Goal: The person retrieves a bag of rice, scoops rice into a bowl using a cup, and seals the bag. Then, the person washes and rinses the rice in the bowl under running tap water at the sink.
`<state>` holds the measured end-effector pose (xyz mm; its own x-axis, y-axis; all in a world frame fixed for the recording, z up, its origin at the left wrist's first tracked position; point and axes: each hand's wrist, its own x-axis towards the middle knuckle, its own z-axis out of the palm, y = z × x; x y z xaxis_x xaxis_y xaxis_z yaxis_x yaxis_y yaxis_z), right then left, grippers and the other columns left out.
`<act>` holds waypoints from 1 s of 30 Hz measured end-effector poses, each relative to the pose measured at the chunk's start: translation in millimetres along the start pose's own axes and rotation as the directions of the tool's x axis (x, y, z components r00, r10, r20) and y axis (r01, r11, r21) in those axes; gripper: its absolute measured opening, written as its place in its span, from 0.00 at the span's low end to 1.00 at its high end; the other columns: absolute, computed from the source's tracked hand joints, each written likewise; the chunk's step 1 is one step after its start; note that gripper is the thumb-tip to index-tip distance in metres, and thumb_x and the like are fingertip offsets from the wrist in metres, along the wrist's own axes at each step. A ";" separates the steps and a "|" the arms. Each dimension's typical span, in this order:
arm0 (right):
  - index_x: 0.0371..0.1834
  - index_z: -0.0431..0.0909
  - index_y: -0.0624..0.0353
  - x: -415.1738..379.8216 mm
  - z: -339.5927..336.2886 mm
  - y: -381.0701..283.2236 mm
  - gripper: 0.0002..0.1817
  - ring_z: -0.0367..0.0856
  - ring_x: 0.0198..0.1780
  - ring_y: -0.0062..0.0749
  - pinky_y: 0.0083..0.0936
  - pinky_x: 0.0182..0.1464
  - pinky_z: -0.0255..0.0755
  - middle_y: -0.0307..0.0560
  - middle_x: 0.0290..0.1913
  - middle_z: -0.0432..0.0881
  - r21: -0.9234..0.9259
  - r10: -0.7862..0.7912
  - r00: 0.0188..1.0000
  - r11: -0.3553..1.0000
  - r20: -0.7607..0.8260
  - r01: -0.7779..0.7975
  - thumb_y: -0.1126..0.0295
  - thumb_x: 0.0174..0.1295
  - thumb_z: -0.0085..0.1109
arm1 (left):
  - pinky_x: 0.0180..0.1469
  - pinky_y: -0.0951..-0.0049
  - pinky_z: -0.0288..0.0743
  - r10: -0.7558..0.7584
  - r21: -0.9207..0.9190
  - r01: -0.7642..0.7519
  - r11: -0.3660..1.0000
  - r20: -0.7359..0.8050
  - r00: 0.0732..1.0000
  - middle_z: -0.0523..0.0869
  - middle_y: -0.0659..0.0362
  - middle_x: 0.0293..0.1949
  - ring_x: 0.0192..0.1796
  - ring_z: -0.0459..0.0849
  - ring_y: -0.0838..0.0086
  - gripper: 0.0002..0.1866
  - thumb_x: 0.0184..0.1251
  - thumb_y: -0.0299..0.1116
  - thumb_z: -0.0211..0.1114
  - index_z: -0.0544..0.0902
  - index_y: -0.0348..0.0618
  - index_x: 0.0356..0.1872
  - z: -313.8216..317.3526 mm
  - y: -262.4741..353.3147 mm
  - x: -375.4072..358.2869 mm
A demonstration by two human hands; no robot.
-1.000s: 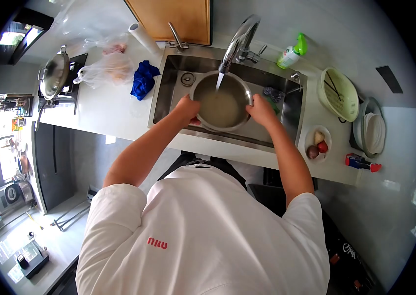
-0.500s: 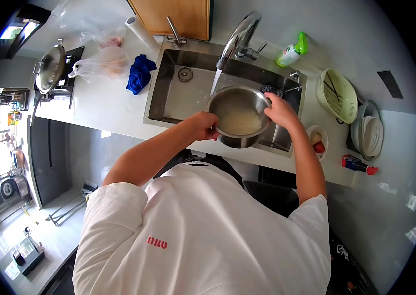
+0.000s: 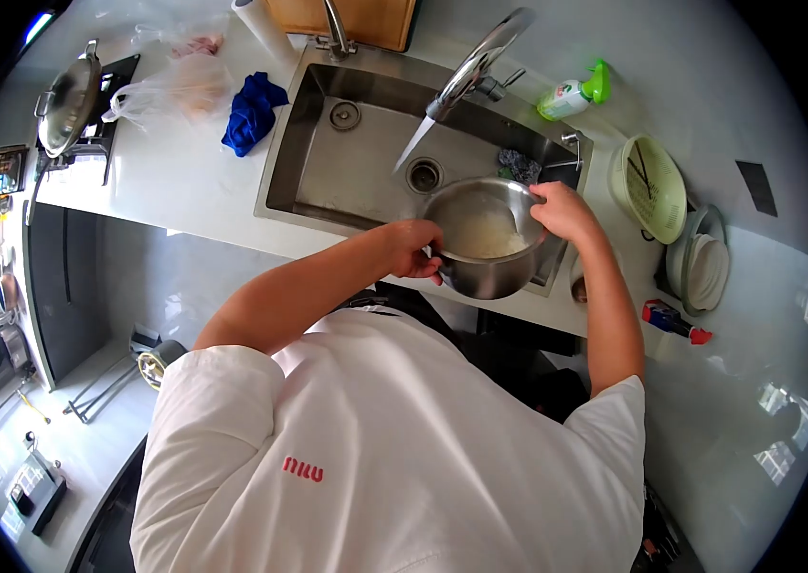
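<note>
A stainless steel pot (image 3: 480,277) hangs over the front edge of the sink (image 3: 313,215), tilted a little. Pale rice (image 3: 492,239), apparently in some water, covers its bottom. My left hand (image 3: 414,250) is closed on the pot's left side at the rim. On the right, my right hand (image 3: 564,212) grips the rim, thumb on top. Water (image 3: 414,141) runs from the faucet (image 3: 476,67) into the sink, to the left of the pot. Behind the pot, the drain (image 3: 424,175) and a dark scrubber (image 3: 519,166) show.
A blue cloth (image 3: 254,113) and a plastic bag (image 3: 175,91) lie left of the sink. A green-topped spray bottle (image 3: 571,95) stands behind it. To the right are a green colander (image 3: 650,186), stacked dishes (image 3: 705,263) and a red-and-blue item (image 3: 673,320). A lidded pan (image 3: 70,105) sits far left.
Both hands have drawn the pot toward my body and slightly right, away from the water stream. The drain now shows. The camera view has shifted a little.
</note>
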<state>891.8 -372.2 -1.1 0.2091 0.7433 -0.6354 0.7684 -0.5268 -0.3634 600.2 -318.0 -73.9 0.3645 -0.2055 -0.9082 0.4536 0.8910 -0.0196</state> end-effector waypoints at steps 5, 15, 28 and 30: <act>0.60 0.82 0.67 16.2 5.1 9.3 0.27 0.89 0.50 0.50 0.37 0.57 0.79 0.65 0.53 0.86 -0.011 0.035 0.999 0.999 0.037 -0.034 0.71 0.54 0.58 | 0.26 0.77 0.83 -0.024 0.043 0.022 0.999 0.047 0.999 0.84 0.25 0.42 0.28 0.87 0.65 0.16 0.66 0.29 0.56 0.70 0.29 0.50 -3.3 6.1 0.1; 0.51 0.83 0.74 25.9 -8.6 12.4 0.20 0.88 0.30 0.38 0.34 0.32 0.86 0.53 0.38 0.87 0.057 0.052 0.975 0.996 0.214 -0.065 0.79 0.56 0.52 | 0.27 0.75 0.81 -0.074 0.063 0.068 0.996 0.093 0.993 0.84 0.23 0.44 0.24 0.84 0.69 0.18 0.65 0.31 0.57 0.70 0.31 0.52 3.7 14.5 -3.5; 0.33 0.84 0.73 33.4 -11.7 12.0 0.10 0.91 0.30 0.40 0.34 0.36 0.86 0.56 0.30 0.86 0.095 0.095 0.958 0.988 0.270 -0.124 0.78 0.52 0.55 | 0.28 0.76 0.81 -0.123 0.094 0.111 0.989 0.132 0.984 0.84 0.22 0.45 0.22 0.82 0.74 0.19 0.67 0.35 0.57 0.68 0.32 0.53 6.4 20.7 -4.8; 0.32 0.84 0.73 35.9 -10.8 15.6 0.10 0.90 0.29 0.39 0.34 0.36 0.86 0.55 0.29 0.86 0.100 0.103 0.957 0.986 0.272 -0.135 0.78 0.52 0.55 | 0.28 0.77 0.80 -0.129 0.100 0.115 0.988 0.143 0.981 0.84 0.22 0.46 0.23 0.83 0.73 0.19 0.68 0.35 0.57 0.68 0.33 0.52 5.8 22.1 -4.4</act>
<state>917.9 -349.3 -22.2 0.1148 0.5447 -0.8307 0.6691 -0.6606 -0.3406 613.4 -299.7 -67.9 0.4158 -0.3741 -0.8289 0.5717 0.8164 -0.0817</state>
